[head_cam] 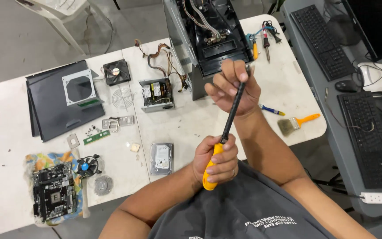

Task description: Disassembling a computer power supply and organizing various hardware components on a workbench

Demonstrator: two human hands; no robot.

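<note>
I see a white table (253,128) on grey floor; my left hand (215,159) clutches the screwdriver (226,137), its shaft slanting up-right into my right hand (233,86).

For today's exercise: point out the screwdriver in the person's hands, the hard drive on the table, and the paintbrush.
screwdriver (231,116): head view, on the black shaft between the two hands.
hard drive (161,158): head view, middle of its labelled top face.
paintbrush (308,118): head view, on the orange handle.

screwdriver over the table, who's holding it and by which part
Both hands hold the screwdriver: the left hand wraps its yellow handle, and the right hand pinches the upper end of the black shaft, near the tip.
</note>
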